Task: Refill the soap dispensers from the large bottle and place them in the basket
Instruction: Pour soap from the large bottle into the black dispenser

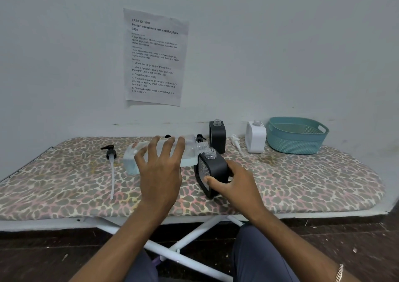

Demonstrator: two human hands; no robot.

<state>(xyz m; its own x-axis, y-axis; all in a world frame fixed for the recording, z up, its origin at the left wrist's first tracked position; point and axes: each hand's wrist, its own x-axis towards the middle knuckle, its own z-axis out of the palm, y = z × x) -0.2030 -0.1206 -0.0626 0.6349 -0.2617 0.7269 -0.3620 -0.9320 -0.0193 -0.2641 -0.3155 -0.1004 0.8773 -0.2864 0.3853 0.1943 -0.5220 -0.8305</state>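
Observation:
My left hand (160,169) grips the large clear bottle (190,150), tipped on its side with its open threaded neck at the mouth of a black soap dispenser (216,169). My right hand (234,184) holds that dispenser, tilted toward the bottle. Its pump is off. A second black dispenser (217,136) and a white dispenser (255,138) stand uncapped near the wall. The teal basket (298,143) sits empty at the far right.
A black pump with a long white tube (111,165) lies at the left of the leopard-print board (64,184). A white pump (235,142) lies beside the white dispenser. Another black pump (199,138) lies behind the bottle. A printed sheet (154,57) hangs on the wall.

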